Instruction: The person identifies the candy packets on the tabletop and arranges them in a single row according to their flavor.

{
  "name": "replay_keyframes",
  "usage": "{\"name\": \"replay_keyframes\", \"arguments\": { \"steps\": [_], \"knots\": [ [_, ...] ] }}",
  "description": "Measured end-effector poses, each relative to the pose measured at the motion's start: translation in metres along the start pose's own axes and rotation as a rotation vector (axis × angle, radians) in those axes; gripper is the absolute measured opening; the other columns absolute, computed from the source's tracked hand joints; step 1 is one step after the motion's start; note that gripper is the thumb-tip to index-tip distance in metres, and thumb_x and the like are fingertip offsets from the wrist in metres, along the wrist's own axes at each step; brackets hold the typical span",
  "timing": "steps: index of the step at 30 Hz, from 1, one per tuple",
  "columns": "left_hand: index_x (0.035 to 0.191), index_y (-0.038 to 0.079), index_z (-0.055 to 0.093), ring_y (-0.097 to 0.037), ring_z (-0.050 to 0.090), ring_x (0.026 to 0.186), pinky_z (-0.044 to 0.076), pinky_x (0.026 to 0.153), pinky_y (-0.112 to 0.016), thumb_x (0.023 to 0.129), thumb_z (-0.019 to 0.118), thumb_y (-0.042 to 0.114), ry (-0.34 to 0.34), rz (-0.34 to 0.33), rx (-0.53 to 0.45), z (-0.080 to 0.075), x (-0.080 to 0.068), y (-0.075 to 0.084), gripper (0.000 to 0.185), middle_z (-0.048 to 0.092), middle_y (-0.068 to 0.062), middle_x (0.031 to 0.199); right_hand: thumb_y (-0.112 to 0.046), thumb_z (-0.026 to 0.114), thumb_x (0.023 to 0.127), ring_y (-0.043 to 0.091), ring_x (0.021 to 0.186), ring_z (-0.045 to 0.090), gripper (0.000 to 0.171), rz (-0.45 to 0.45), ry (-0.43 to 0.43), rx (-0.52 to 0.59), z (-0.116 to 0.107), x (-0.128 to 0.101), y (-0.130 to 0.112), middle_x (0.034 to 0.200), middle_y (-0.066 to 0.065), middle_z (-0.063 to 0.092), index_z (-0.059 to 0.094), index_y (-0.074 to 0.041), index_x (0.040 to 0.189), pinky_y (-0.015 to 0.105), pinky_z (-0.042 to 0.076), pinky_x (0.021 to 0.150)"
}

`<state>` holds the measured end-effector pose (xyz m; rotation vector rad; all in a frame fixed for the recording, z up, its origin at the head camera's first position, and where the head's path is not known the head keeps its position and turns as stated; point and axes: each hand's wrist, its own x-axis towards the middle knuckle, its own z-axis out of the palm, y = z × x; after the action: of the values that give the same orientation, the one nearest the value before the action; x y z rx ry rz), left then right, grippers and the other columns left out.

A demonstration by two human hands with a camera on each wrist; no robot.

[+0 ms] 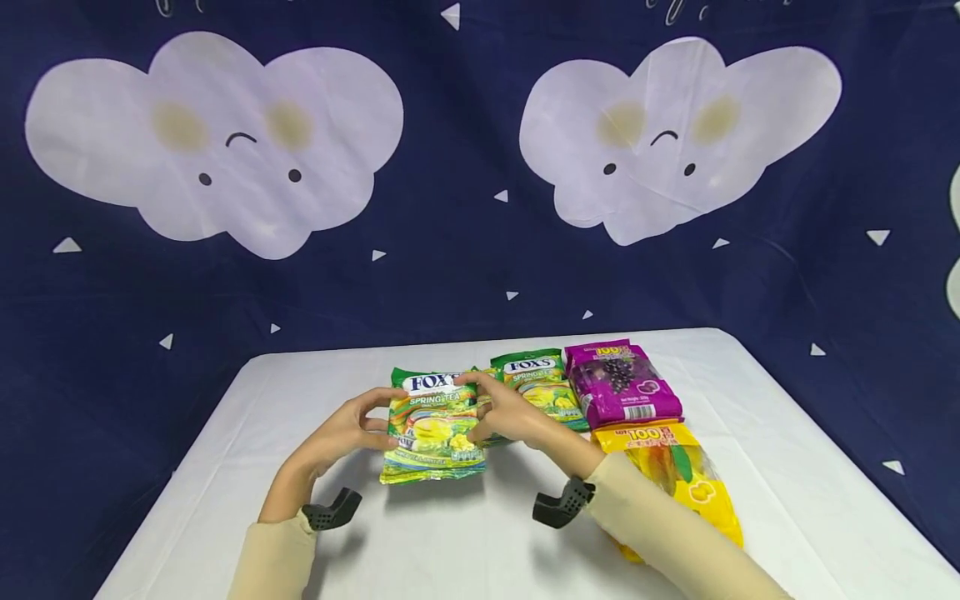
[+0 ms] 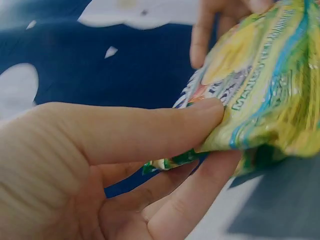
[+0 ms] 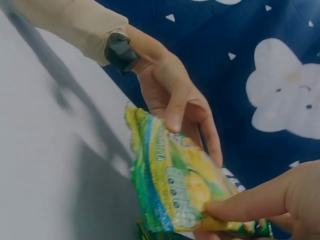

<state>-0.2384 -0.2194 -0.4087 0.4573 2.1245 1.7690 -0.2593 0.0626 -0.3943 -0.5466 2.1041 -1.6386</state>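
Hands are meeting on the green bag (image 1: pixel 432 425), and you're lifting it just off the white table (image 1: pixel 225 467). Your left hand (image 1: pixel 341 433) is pinching the bag's left edge, thumb (image 2: pixel 150 130) lying across the front and fingers curled behind. Your right hand (image 1: pixel 504 414) is gripping the right edge, thumb (image 3: pixel 250 202) pressing on the front face, fingers tucked behind. The bag is sitting upright between your two thumbs, printed face toward you. Just past your right fingers a second green bag (image 1: pixel 542 385) is lying flat, touching a purple bag (image 1: pixel 621 385) beside it. Under your right forearm a yellow bag (image 1: pixel 686 479) is lying, partly hidden by your sleeve.
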Motion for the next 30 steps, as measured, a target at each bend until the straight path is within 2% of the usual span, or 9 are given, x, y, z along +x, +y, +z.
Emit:
{"name": "replay_keyframes", "arguments": {
  "steps": [2,4,5,8,11,17,20,26,30],
  "knots": [
    [0.144,-0.002,0.037,-0.032,0.063,0.106,0.053,0.082,-0.035,0.079,0.073,-0.002,0.020,-0.005,-0.009,-0.010,-0.001,-0.003,0.074,0.044,-0.024,0.138,0.013,0.072,0.072,0.014,0.056,0.033,0.080,0.004,0.011,0.011,0.005,0.011,0.002,0.126,0.019,0.039,0.045,-0.020,0.141,0.033,0.037,0.056],
    [0.145,-0.001,0.036,-0.031,0.063,0.106,0.053,0.082,-0.035,0.080,0.072,-0.002,0.046,-0.017,-0.015,-0.019,-0.003,-0.006,0.074,0.045,-0.024,0.138,0.010,0.074,0.074,0.015,0.056,0.034,0.078,0.011,0.021,0.028,0.011,0.022,0.006,0.139,0.018,0.032,0.047,-0.022,0.139,0.033,0.036,0.055],
    [0.145,-0.001,0.036,-0.031,0.063,0.106,0.053,0.083,-0.035,0.080,0.071,-0.001,0.057,-0.021,-0.013,-0.023,-0.004,-0.007,0.074,0.045,-0.025,0.138,0.009,0.075,0.074,0.015,0.057,0.036,0.077,0.017,0.025,0.035,0.014,0.026,0.007,0.139,0.018,0.032,0.048,-0.023,0.139,0.034,0.038,0.055],
    [0.146,0.001,0.036,-0.030,0.062,0.107,0.052,0.085,-0.035,0.082,0.070,0.001,0.098,-0.044,0.006,-0.034,-0.009,-0.011,0.073,0.044,-0.024,0.141,0.006,0.076,0.075,0.017,0.063,0.044,0.075,0.022,0.032,0.047,0.024,0.040,0.011,0.136,0.016,0.035,0.050,-0.025,0.137,0.034,0.046,0.058],
    [0.147,0.002,0.037,-0.028,0.061,0.108,0.050,0.086,-0.034,0.082,0.069,0.003,0.153,-0.070,0.038,-0.044,-0.015,-0.014,0.073,0.039,-0.022,0.145,0.007,0.076,0.075,0.018,0.070,0.051,0.073,0.010,0.030,0.072,0.035,0.055,0.014,0.134,0.014,0.038,0.052,-0.026,0.136,0.039,0.054,0.065],
    [0.149,0.002,0.034,-0.023,0.061,0.100,0.048,0.082,-0.030,0.082,0.065,-0.001,0.240,-0.105,0.099,-0.063,-0.026,-0.017,0.074,0.030,-0.023,0.149,0.008,0.076,0.075,0.019,0.068,0.055,0.072,-0.004,0.023,0.121,0.057,0.081,0.012,0.126,0.010,0.043,0.053,-0.022,0.137,0.039,0.053,0.065],
    [0.148,0.002,0.035,-0.021,0.057,0.098,0.048,0.079,-0.028,0.079,0.062,-0.004,0.277,-0.117,0.118,-0.073,-0.031,-0.019,0.075,0.031,-0.024,0.148,0.009,0.074,0.077,0.019,0.072,0.059,0.074,-0.016,-0.019,0.158,0.067,0.090,0.011,0.121,0.009,0.043,0.049,-0.020,0.140,0.040,0.054,0.068],
    [0.148,0.005,0.037,-0.019,0.051,0.098,0.044,0.079,-0.025,0.076,0.060,-0.005,0.304,-0.160,0.117,-0.088,-0.038,-0.024,0.076,0.032,-0.021,0.148,0.007,0.072,0.080,0.020,0.086,0.062,0.075,-0.027,-0.085,0.167,0.081,0.105,0.015,0.120,0.009,0.041,0.044,-0.020,0.144,0.041,0.055,0.075],
    [0.149,0.003,0.034,-0.019,0.052,0.098,0.046,0.079,-0.025,0.075,0.061,-0.005,0.297,-0.176,0.117,-0.093,-0.041,-0.029,0.079,0.030,-0.024,0.149,0.011,0.073,0.078,0.019,0.078,0.061,0.077,-0.032,-0.050,0.170,0.092,0.112,0.022,0.122,0.008,0.044,0.045,-0.018,0.144,0.035,0.056,0.071]
  ]
}}
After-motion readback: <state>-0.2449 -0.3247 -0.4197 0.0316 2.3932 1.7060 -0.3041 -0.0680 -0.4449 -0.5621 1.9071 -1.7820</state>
